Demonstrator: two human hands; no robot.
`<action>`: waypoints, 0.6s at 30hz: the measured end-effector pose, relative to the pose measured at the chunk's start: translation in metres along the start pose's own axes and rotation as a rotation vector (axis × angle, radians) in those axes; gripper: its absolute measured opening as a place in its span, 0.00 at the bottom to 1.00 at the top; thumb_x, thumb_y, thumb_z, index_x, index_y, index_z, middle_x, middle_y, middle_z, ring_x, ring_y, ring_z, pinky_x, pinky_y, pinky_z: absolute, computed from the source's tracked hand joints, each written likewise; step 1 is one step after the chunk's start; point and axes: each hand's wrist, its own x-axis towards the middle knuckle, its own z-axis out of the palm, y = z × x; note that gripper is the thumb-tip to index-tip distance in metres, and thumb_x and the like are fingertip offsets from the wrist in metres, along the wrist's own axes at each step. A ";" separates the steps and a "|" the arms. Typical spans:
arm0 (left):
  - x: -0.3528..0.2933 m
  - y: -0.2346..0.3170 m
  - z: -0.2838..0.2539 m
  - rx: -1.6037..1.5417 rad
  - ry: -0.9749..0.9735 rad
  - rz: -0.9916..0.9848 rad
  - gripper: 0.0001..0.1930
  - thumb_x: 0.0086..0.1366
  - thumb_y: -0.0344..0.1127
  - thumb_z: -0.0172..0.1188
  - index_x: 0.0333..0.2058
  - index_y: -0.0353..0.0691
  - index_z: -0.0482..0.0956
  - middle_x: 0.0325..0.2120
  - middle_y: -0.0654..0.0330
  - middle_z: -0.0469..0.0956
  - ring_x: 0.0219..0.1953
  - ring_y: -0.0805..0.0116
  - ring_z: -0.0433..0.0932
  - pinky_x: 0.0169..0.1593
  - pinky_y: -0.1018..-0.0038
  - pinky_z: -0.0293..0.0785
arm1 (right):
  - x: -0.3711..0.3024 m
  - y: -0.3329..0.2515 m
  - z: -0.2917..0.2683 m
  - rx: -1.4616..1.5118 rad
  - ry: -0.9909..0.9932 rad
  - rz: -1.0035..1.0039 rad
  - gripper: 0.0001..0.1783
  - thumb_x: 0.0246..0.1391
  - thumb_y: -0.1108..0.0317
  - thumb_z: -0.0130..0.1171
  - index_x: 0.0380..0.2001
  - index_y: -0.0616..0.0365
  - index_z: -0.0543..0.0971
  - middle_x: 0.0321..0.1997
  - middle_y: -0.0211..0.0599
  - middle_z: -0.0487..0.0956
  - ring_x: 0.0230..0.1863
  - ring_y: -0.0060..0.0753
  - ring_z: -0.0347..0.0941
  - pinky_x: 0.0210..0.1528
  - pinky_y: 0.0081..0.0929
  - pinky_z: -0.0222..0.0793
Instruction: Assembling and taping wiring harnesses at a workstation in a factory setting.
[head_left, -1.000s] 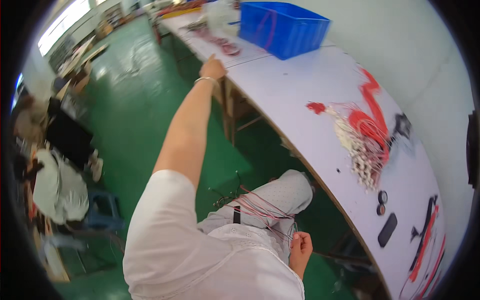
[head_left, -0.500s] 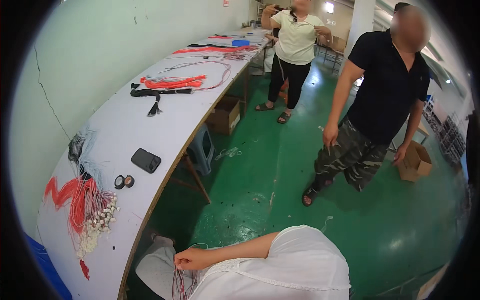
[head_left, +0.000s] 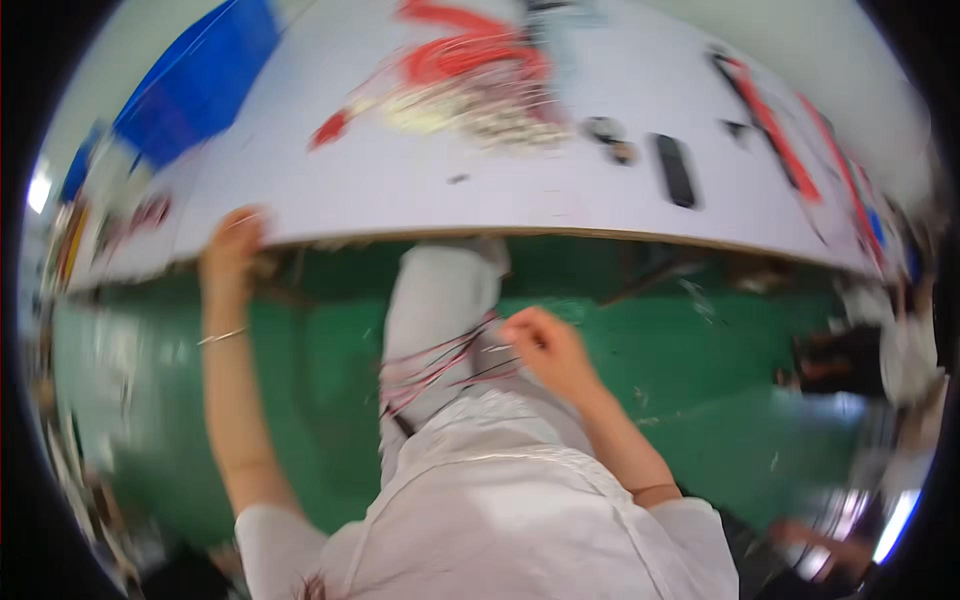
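Thin red, black and white wires lie across my lap, over grey trousers. My right hand is closed above my thigh, and the wire ends run up to its fingertips. At the left, my left hand is at the front edge of the white table. Motion smears its fingers, so I cannot make out whether they hold anything. On the table ahead lies a bundle of red wires with many off-white connectors at their ends.
A dark phone and two small tape rolls lie right of the bundle. Farther right are red and black wire bundles. A blue sheet-like thing stands at the back left. Green floor shows below the table.
My view has swung left and down, from the aisle with two people to the table and my lap. My left hand now shows at the table edge. Everything is blurred.
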 end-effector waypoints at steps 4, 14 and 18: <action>-0.131 0.040 0.108 -0.301 -0.302 -0.173 0.09 0.62 0.29 0.62 0.41 0.32 0.81 0.30 0.60 0.82 0.33 0.73 0.80 0.39 0.77 0.78 | 0.024 -0.035 0.019 0.145 -0.153 0.021 0.03 0.60 0.71 0.59 0.35 0.59 0.78 0.22 0.16 0.67 0.24 0.08 0.58 0.26 0.13 0.53; -0.174 0.027 0.146 -0.710 -0.284 -0.597 0.09 0.67 0.28 0.58 0.44 0.33 0.79 0.36 0.52 0.83 0.34 0.67 0.84 0.43 0.73 0.82 | 0.061 -0.041 0.034 0.246 -0.195 0.114 0.02 0.54 0.75 0.62 0.31 0.61 0.81 0.19 0.16 0.66 0.21 0.06 0.54 0.22 0.11 0.46; -0.168 0.022 0.149 -0.800 -0.282 -0.674 0.09 0.68 0.29 0.56 0.44 0.33 0.79 0.35 0.52 0.83 0.32 0.67 0.83 0.39 0.74 0.82 | 0.077 -0.043 0.038 0.119 -0.192 0.085 0.02 0.51 0.76 0.64 0.29 0.60 0.81 0.18 0.16 0.65 0.19 0.05 0.52 0.19 0.11 0.43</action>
